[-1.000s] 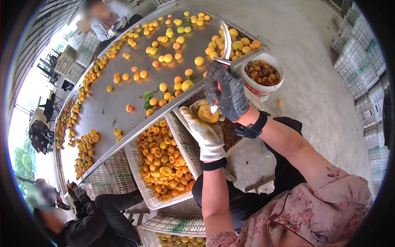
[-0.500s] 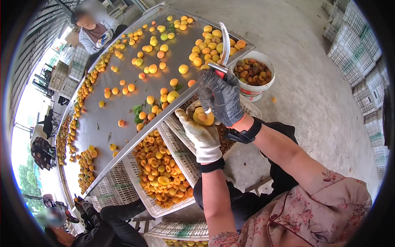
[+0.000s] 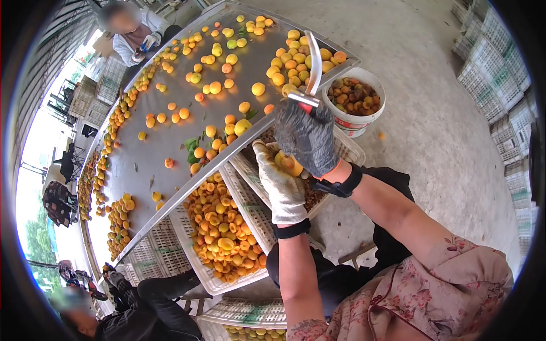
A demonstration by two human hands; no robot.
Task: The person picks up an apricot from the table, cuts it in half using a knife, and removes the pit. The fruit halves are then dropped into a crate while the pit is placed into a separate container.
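My left hand (image 3: 281, 190), in a white glove, is closed around a yellow-orange apricot (image 3: 291, 165). My right hand (image 3: 310, 136), in a dark grey glove, is wrapped round a tool (image 3: 314, 62) with a curved metal end pointing up and a bit of red at the fist. The right fist lies against the apricot's upper right side; the tool's lower end is hidden. Beneath both hands is a narrow crate (image 3: 250, 176) holding small brown pieces. A white crate (image 3: 215, 288) full of split apricots (image 3: 224, 238) stands to the left of my left forearm.
Whole apricots (image 3: 215, 87) lie scattered over a sloping metal table (image 3: 170, 145) with a raised rim. A white bucket (image 3: 355, 120) of darkened fruit stands at its right corner. Two other people, one person (image 3: 139, 34) across the table, one person (image 3: 131, 307) lower left, sit nearby. Stacked crates (image 3: 495, 74) line the right.
My left fingers have come up more upright around the apricot. The right fist has turned slightly and now covers more of the fruit; the pale tip seen below it is hidden. The view has shifted a little.
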